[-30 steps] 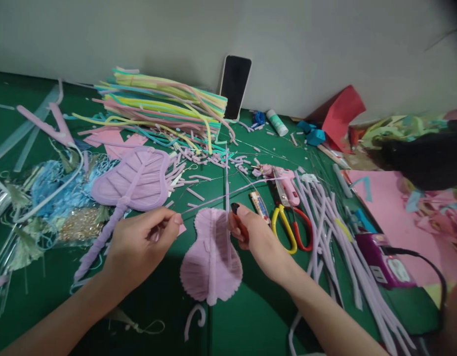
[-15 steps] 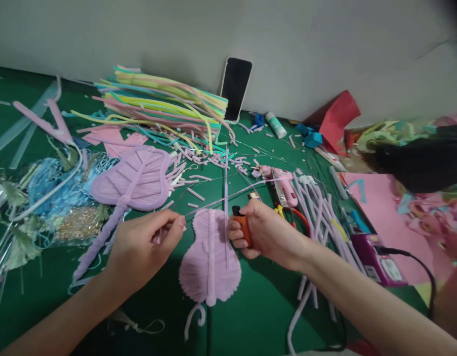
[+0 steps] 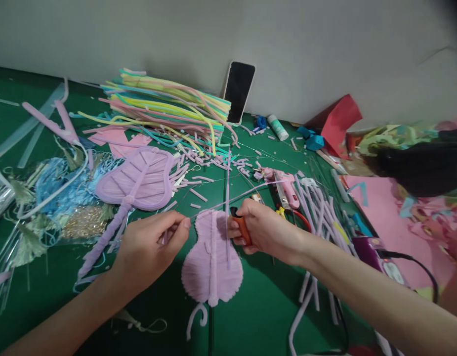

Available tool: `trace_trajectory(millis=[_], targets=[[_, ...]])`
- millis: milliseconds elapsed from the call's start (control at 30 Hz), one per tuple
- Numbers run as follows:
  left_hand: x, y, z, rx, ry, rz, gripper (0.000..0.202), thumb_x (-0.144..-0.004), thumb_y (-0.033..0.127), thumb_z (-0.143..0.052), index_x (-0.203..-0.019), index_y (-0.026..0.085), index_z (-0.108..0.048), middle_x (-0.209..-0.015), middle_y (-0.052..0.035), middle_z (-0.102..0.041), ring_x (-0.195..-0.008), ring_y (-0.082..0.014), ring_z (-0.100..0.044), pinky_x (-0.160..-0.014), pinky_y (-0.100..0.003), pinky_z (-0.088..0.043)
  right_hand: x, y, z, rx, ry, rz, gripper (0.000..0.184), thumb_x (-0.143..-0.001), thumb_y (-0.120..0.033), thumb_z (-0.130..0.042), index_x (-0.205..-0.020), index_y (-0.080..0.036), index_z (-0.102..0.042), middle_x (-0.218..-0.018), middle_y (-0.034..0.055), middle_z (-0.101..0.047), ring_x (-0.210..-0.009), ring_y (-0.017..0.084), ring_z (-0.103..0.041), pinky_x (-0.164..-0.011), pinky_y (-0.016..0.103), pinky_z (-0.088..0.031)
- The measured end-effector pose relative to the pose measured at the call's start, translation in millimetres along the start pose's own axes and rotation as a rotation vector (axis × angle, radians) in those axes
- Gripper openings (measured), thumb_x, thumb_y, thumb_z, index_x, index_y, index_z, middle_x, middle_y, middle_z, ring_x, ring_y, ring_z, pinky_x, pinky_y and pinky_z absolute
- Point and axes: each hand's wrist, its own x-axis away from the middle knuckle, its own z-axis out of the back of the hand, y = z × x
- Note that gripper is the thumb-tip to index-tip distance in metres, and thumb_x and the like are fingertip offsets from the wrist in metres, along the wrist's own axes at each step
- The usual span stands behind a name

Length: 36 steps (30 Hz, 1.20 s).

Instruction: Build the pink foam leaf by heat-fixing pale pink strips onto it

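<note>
My left hand (image 3: 148, 249) is closed in a pinch on the near end of a thin lilac pipe cleaner (image 3: 228, 199) that runs up and right across the table. My right hand (image 3: 263, 228) is wrapped round an orange lighter (image 3: 241, 228) with a black top, held upright just right of that strand. Between both hands lies a small lilac pipe-cleaner leaf (image 3: 212, 259) with a curled stem. A second upright lilac strand (image 3: 227, 188) rises from the leaf. A larger lilac leaf (image 3: 139, 179) lies further back on the left.
A pile of coloured pipe cleaners (image 3: 165, 109) lies at the back, a phone (image 3: 238, 92) leaning on the wall. Scissors (image 3: 291, 210), a pink glue gun (image 3: 285, 183) and loose lilac strands (image 3: 324, 212) sit right of my hand. A purple device (image 3: 372, 249) with a cable is further right.
My right hand turned from lying over the leaf's edge to gripping the orange lighter upright beside the strand. My left hand kept its pinch and shifted slightly right.
</note>
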Motion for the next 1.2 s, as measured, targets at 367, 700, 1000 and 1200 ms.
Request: trace_trajectory(millis=[367,700,1000,1200], targets=[[0.7,-0.6,0.3,0.026,0.007,0.005,0.028,-0.089,0.032,-0.05,-0.068,0.019,-0.065,-0.053,0.0059,-0.06,-0.046,-0.0075,-0.052,-0.05,-0.021,-0.036,-2.9,18.4,-7.3,0.287,0.317,0.331,0.057,-0.084,-0.072,-0.03,-0.066,-0.02,-0.045,-0.05,-0.0071,-0.032,-0.04,0.006,-0.023,-0.037,0.021,-0.014],[0.2,0.4,0.8,0.044,0.001,0.024,0.028,-0.088,0.031,-0.05,-0.067,0.019,-0.064,-0.051,0.006,-0.058,-0.046,-0.0077,-0.05,-0.049,-0.021,-0.036,-15.2,23.4,2.7,0.662,0.704,0.515,0.073,-0.084,-0.075,-0.018,-0.04,-0.02,-0.037,-0.038,-0.0021,-0.033,-0.04,0.009,-0.036,-0.046,0.026,-0.027],[0.2,0.3,-0.8,0.027,-0.016,0.047,0.029,-0.088,0.034,-0.049,-0.068,0.02,-0.065,-0.052,0.0054,-0.059,-0.046,-0.0085,-0.05,-0.049,-0.021,-0.036,-23.0,22.3,3.8,0.738,0.767,0.631,0.045,-0.091,-0.049,-0.034,-0.056,-0.022,-0.035,-0.047,-0.0047,-0.037,-0.047,0.011,-0.036,-0.05,0.026,-0.023],[-0.2,1.5,0.9,0.027,-0.031,0.05,0.031,-0.088,0.035,-0.047,-0.068,0.02,-0.065,-0.053,0.0045,-0.061,-0.046,-0.0089,-0.05,-0.048,-0.021,-0.036,-22.5,22.6,0.6,0.686,0.824,0.674,0.032,-0.093,-0.045,-0.036,-0.068,-0.024,-0.036,-0.053,-0.0055,-0.04,-0.052,0.014,-0.04,-0.056,0.028,-0.025]])
